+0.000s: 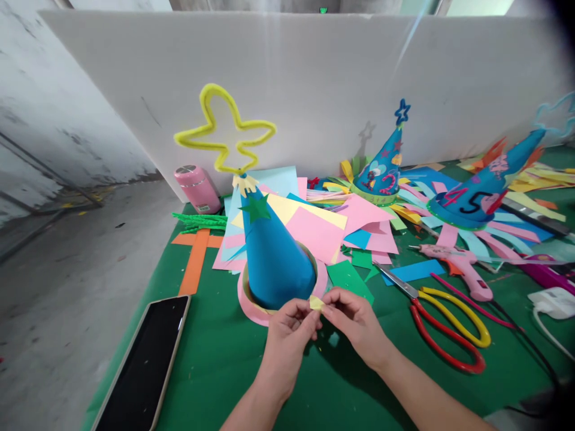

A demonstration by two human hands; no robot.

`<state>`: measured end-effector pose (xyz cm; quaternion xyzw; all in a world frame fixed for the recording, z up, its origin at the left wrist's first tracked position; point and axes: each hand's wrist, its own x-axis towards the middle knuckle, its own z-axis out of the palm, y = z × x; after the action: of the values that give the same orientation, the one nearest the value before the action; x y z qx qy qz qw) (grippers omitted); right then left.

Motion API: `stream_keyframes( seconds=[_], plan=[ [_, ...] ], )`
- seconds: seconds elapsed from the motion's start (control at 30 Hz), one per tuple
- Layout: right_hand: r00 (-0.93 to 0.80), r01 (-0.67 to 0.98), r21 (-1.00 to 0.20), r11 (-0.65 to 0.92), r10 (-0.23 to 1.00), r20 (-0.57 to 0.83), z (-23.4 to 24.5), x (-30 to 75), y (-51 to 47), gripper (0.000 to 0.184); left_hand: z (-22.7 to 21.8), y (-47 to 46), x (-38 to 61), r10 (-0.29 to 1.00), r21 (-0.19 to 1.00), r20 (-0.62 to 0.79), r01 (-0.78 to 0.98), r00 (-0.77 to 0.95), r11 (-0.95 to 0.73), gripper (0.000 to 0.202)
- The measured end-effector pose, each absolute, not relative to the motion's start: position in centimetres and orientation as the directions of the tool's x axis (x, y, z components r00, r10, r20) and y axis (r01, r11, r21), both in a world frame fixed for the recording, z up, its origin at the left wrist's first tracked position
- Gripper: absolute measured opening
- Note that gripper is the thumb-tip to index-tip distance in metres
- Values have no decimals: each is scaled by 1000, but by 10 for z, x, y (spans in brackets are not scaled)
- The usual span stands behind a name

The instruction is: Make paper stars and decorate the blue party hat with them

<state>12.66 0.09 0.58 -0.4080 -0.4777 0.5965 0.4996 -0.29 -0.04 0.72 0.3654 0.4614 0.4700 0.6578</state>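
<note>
Between my fingertips is a small pale yellow piece of paper [316, 303]. My left hand [291, 335] pinches its left side, and my right hand [354, 323] pinches its right side. Just behind my hands a blue paper cone hat [278, 257] leans to the left. It bears a green star [256, 208] near its tip and a big yellow pipe-cleaner star [211, 131] on top. A pink ring brim [251, 308] surrounds its base. The exact shape of the yellow piece is partly covered by my fingers.
Red-and-yellow scissors [449, 323] and a pink glue gun [462, 263] lie right. A phone [144, 365] lies left, a pink bottle [197, 188] behind. Paper sheets [314, 230], green pipe cleaners [197, 222] and decorated hats [381, 170] spread across the green table [215, 371]. A white board [305, 90] stands behind.
</note>
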Motion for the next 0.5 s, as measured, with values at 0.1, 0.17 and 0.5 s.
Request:
stream_keyframes(
  seconds=[0.1, 0.17, 0.5],
  plan=[
    [-212, -166, -985, -35, 977, 1, 7, 128, 2, 10, 9, -1, -3, 958, 938, -261, -201, 119, 281, 11],
    [-211, -118, -993, -6, 977, 19, 7, 130, 3, 10, 11, -1, -2, 959, 944, -265, -174, 104, 279, 11],
    [-208, 233, -853, 468, 880, 426, 4, 142, 3, 18, 12, 0, -3, 879, 745, -369, -468, 303, 475, 24]
  ],
)
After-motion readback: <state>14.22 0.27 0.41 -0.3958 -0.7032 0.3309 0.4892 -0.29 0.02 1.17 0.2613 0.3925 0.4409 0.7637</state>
